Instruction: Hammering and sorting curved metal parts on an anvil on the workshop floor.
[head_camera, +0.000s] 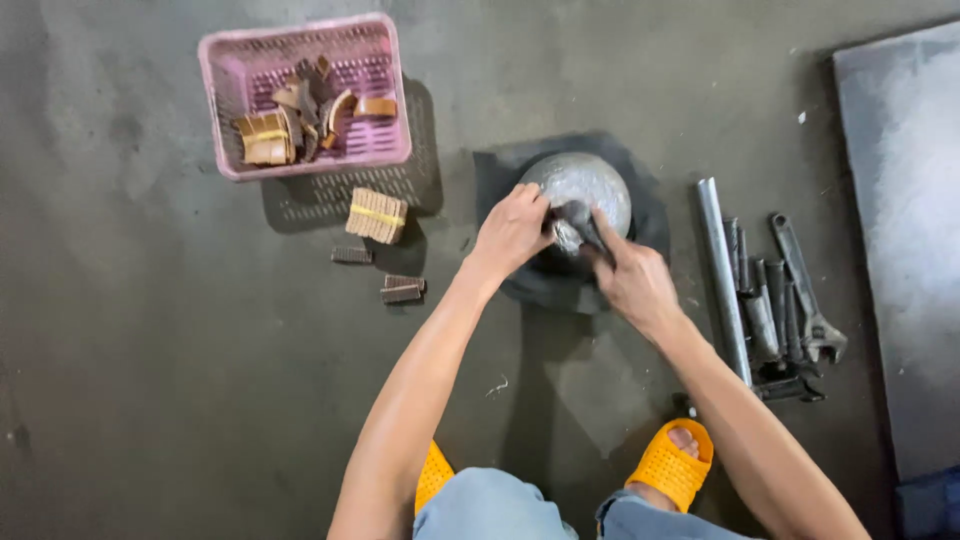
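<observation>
A: Any packages, labels, signs or screens down there?

B: No labels, signs or screens. The nearest to a package is a bundle of tan strips on the floor, bound by a yellow band, just beside the pink basket.

A: Anything inside that?

B: A similar tan bundle, also yellow-banded, lies at its left side among loose brown pieces.

A small dark grey metal piece is lying against the rounded, shiny silver metal dome, which is sitting on a black mat on the floor.
</observation>
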